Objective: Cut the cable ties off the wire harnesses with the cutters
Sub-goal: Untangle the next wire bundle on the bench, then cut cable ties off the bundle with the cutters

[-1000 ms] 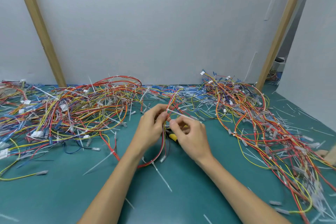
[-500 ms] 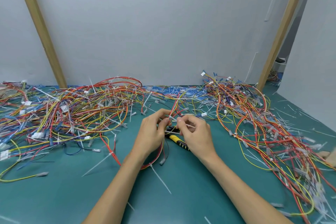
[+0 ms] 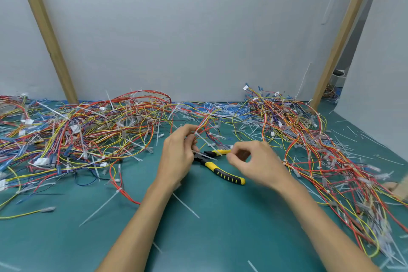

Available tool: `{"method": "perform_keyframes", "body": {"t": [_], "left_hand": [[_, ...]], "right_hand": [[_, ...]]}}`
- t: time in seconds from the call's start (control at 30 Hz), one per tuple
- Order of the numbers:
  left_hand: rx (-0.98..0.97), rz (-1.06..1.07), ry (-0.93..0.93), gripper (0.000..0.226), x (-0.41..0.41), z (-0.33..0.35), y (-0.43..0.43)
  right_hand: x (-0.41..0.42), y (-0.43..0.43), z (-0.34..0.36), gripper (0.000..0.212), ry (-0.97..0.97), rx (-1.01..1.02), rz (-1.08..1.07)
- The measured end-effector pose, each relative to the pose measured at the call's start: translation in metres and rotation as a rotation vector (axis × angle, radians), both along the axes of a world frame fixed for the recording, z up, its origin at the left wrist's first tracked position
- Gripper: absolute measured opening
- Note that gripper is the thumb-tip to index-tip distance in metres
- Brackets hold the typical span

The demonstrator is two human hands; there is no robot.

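Just beside right hand [image 3: 258,161] fingers [image 3: 232,157] | cutters [image 3: 220,171] on mat [image 3: 220,227] | left hand [image 3: 176,157] pinches harness [image 3: 205,123]

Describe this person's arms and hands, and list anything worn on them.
The left forearm and right forearm are bare as far as the frame shows, with no sleeves or cuffs in view. The left hand and right hand are ungloved. No watch, bracelet or ring shows on either, though the right hand is motion-blurred, so small details there are hard to tell.
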State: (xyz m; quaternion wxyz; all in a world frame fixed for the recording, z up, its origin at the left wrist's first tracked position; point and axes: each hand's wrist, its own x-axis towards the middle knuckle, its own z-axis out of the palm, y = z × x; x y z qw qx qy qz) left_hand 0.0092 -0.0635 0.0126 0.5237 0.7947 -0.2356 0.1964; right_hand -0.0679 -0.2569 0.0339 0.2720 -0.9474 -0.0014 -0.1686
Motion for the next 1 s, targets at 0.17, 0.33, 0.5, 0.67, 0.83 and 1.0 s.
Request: {"method": "perform_keyframes", "body": {"t": [0.17,0.33,0.5,0.67,0.83,1.0], "left_hand": [[-0.106,0.037,0.018,0.026,0.002,0.002,0.002],[-0.181,0.039,0.050,0.027,0.002,0.005,0.005],[-0.234,0.032,0.065,0.030,0.004,0.007,0.006],[-0.267,0.028,0.054,0.035,0.007,0.006,0.006],[-0.299,0.020,0.063,0.044,0.010,0.005,0.006],[-0.198,-0.077,0.161,0.042,0.009,0.008,0.007]], "right_hand": [[0.001,-0.008,-0.002,0.052,0.187,-0.248,-0.041],[0.021,0.012,-0.015,0.110,0.381,-0.485,-0.022],[0.018,0.023,-0.030,0.080,0.222,-0.677,-0.117],[0.007,0.024,-0.036,0.064,0.046,-0.800,-0.181],[-0.004,-0.013,-0.028,0.056,-0.104,-0.629,-0.237],[-0.009,-0.051,-0.020,0.051,-0.115,-0.144,-0.384]]}}
